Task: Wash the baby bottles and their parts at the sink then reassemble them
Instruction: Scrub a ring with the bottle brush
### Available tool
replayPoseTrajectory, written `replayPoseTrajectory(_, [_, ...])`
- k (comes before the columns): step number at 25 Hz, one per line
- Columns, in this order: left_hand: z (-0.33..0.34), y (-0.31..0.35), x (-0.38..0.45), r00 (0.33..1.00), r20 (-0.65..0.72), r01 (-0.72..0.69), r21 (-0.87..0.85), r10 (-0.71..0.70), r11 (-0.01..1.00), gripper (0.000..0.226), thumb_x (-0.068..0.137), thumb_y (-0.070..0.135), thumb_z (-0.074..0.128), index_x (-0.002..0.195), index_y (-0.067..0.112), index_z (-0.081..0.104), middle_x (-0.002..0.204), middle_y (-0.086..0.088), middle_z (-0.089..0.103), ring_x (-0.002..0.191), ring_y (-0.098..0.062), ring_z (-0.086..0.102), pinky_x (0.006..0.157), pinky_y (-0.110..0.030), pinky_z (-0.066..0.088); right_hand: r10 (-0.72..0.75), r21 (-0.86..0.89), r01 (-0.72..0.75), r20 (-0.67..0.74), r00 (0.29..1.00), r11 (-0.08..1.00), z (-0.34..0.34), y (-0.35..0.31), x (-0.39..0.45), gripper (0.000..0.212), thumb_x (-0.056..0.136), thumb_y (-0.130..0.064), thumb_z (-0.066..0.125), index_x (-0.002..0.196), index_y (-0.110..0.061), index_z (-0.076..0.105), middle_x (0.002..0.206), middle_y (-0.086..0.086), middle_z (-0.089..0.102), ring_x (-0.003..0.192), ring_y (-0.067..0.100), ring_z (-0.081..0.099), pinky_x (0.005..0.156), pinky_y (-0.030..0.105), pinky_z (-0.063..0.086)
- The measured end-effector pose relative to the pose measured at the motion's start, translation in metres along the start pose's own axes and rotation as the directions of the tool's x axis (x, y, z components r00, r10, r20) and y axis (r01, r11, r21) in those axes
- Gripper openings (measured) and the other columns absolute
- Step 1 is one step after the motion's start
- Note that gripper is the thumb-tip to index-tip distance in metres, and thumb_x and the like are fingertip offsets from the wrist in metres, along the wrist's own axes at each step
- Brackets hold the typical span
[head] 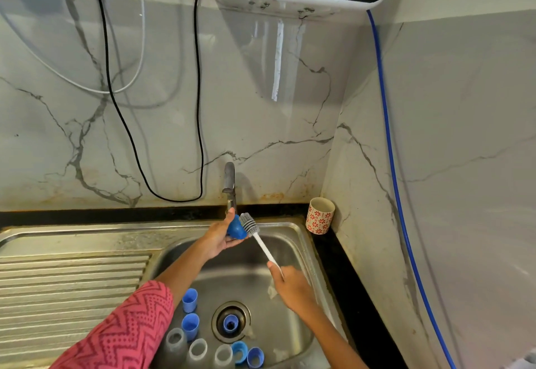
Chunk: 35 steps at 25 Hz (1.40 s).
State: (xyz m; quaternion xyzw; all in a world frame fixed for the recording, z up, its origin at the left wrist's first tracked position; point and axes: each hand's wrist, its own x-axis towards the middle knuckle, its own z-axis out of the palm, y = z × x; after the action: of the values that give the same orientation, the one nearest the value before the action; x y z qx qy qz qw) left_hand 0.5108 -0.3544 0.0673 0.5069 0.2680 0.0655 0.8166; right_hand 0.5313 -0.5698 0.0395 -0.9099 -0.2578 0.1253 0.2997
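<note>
— Cap [236,228], the blue one: where is it?
— Over the sink [293,229], just below the tap [229,183]; the left hand [219,236] curls round it, thumb on top.
— How does it handle?
— Light, stiff plastic, likely slick when wet; best held by the rim.
— And the brush [249,222]?
— Bristles touch the cap; the right hand [291,284] grips the thin handle's end.
</note>
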Motion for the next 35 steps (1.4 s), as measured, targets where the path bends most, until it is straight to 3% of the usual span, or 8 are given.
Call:
replayPoseTrajectory(7, [0.016,-0.013,0.002,0.986,-0.038,-0.122,0.514,0.165,0.849,0.029,0.098,0.007,0.043,0.123,-0.004,0.053,0.113,-0.012,0.053,0.108,-0.021,0.052,0.097,-0.037,0.045,0.058,-0.092,-0.067,-0.101,0.993,0.993,0.0,0.004,0.017,0.059,0.099,-0.052,0.025,0.092,-0.009,0.065,0.085,0.009,0.064,0.086,0.026,0.063,0.066,0.03,0.041])
replayPoseTrajectory(11, [0.011,-0.017,0.009,0.903,0.092,-0.305,0.826,0.421,0.474,0.019,0.094,0.004,0.049,0.078,0.004,0.059,0.076,-0.008,0.054,0.072,-0.015,0.049,0.071,-0.031,0.04,0.068,-0.096,-0.077,-0.089,0.994,0.992,0.004,0.002,0.017,0.061,0.1,-0.05,0.024,0.1,-0.005,0.065,0.098,0.011,0.068,0.092,0.026,0.063,0.066,0.028,0.039])
replayPoseTrajectory(16, [-0.002,-0.022,0.015,0.854,0.168,-0.355,0.88,0.493,0.315,0.015,0.092,0.003,0.053,0.079,-0.001,0.061,0.078,-0.007,0.053,0.072,-0.014,0.048,0.07,-0.025,0.034,0.026,-0.137,-0.041,-0.109,0.994,0.99,-0.004,0.005,0.017,0.06,0.1,-0.049,0.024,0.101,-0.005,0.065,0.098,0.011,0.067,0.093,0.026,0.063,0.067,0.029,0.04])
replayPoseTrajectory(22, [-0.015,-0.051,0.022,0.772,0.229,-0.42,0.884,0.592,0.207,0.016,0.087,-0.001,0.059,0.1,-0.005,0.068,0.117,-0.01,0.053,0.107,-0.027,0.046,0.093,-0.031,0.035,0.121,-0.126,-0.125,-0.034,0.992,0.984,0.003,0.007,0.016,0.059,0.1,-0.05,0.024,0.102,-0.006,0.065,0.1,0.01,0.068,0.094,0.026,0.063,0.073,0.03,0.044])
replayPoseTrajectory(25, [-0.018,-0.049,0.02,0.734,0.195,-0.41,0.891,0.651,0.196,0.01,0.086,0.001,0.061,0.09,-0.004,0.068,0.1,-0.003,0.053,0.094,-0.02,0.043,0.085,-0.03,0.033,0.1,-0.062,-0.101,-0.026,0.995,0.993,-0.005,0.008,0.015,0.054,0.1,-0.05,0.025,0.072,-0.016,0.056,0.073,0.001,0.06,0.073,0.019,0.057,0.063,0.028,0.043])
replayPoseTrajectory(29, [-0.012,-0.046,0.016,0.812,0.151,-0.364,0.887,0.564,0.286,0.021,0.09,0.006,0.058,0.071,-0.001,0.064,0.062,0.001,0.048,0.064,-0.018,0.044,0.065,-0.034,0.038,0.09,-0.048,-0.091,-0.03,0.996,0.995,0.014,0.009,0.011,0.053,0.1,-0.05,0.025,0.081,-0.014,0.059,0.08,0.006,0.062,0.075,0.02,0.058,0.057,0.025,0.037])
replayPoseTrajectory(33, [0.016,-0.045,-0.002,0.874,-0.375,-0.148,0.401,0.31,0.904,0.027,0.094,0.011,0.052,0.068,0.01,0.056,0.07,-0.003,0.048,0.068,-0.014,0.044,0.075,-0.03,0.034,0.128,-0.071,-0.136,-0.103,0.986,0.988,0.02,0.02,0.012,0.061,0.1,-0.049,0.021,0.103,-0.008,0.066,0.088,0.007,0.065,0.084,0.021,0.061,0.072,0.029,0.045])
replayPoseTrajectory(35, [0.02,-0.038,0.001,0.9,-0.435,-0.011,0.036,0.025,0.999,0.011,0.095,0.013,0.051,0.096,0.005,0.059,0.089,-0.007,0.056,0.083,-0.019,0.052,0.08,-0.035,0.039,0.031,-0.111,-0.043,-0.112,0.993,0.993,0.023,0.014,0.007,0.061,0.1,-0.049,0.021,0.102,-0.008,0.066,0.089,0.007,0.066,0.085,0.022,0.062,0.072,0.03,0.046])
